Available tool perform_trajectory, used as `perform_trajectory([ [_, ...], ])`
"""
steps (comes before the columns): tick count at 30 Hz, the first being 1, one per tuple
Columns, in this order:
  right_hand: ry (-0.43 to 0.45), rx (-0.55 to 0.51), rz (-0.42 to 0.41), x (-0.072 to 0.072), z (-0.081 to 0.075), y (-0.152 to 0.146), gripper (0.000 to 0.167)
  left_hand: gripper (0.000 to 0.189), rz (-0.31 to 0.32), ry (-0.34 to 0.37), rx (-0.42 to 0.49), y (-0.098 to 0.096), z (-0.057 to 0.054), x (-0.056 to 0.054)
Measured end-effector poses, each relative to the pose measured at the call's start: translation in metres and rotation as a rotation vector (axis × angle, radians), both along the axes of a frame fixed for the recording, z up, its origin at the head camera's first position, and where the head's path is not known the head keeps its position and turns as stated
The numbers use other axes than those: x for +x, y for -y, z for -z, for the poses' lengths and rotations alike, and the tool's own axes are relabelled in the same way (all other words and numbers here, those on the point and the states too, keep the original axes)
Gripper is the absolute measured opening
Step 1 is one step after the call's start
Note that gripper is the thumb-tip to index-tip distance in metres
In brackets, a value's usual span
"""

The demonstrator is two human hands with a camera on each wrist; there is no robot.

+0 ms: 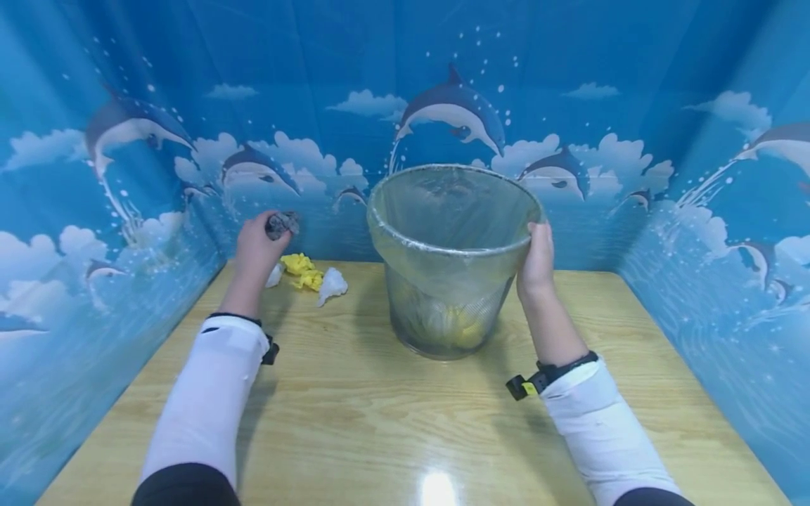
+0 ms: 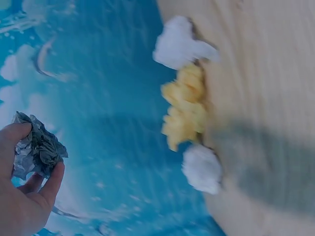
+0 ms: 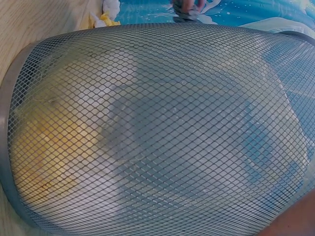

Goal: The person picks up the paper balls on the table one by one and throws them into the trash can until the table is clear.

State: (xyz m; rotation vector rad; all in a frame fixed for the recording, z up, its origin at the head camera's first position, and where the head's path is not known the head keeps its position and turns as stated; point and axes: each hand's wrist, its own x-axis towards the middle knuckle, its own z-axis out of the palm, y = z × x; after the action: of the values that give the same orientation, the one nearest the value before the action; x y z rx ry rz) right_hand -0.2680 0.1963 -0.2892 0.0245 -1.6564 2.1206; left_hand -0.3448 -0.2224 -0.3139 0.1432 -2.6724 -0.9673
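Note:
My left hand (image 1: 256, 242) pinches a crumpled ball of grey printed paper (image 1: 282, 225), raised over the back left of the table. In the left wrist view the thumb and fingertips hold the grey paper ball (image 2: 39, 147) from both sides. My right hand (image 1: 538, 260) grips the right rim of a wire mesh wastebasket (image 1: 443, 281), which has a translucent liner bag folded over its rim. Yellow and white crumpled paper (image 3: 54, 142) shows through the mesh at the basket's bottom. The basket leans a little on the table.
Yellow crumpled paper (image 1: 302, 272) lies at the table's back left edge, between a white crumpled paper (image 1: 332, 285) and another white one (image 1: 275, 275), partly behind my left wrist. A blue dolphin-print curtain (image 1: 304, 105) surrounds the wooden table (image 1: 354, 422) at back and sides.

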Motion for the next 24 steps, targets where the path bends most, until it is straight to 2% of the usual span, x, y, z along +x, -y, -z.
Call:
perform_trajectory([
  [9, 0.043, 0.003, -0.016, 0.002, -0.002, -0.001, 0.057, 0.058, 0.031, -0.104, 0.038, -0.034, -0.034, 0.003],
  [16, 0.045, 0.026, -0.024, 0.003, -0.004, 0.0, 0.056, 0.054, 0.09, -0.218, 0.086, -0.064, -0.064, 0.007],
  [24, 0.046, -0.002, -0.024, 0.004, -0.003, 0.001, 0.056, 0.053, 0.184, -0.291, 0.007, -0.093, -0.089, 0.013],
])
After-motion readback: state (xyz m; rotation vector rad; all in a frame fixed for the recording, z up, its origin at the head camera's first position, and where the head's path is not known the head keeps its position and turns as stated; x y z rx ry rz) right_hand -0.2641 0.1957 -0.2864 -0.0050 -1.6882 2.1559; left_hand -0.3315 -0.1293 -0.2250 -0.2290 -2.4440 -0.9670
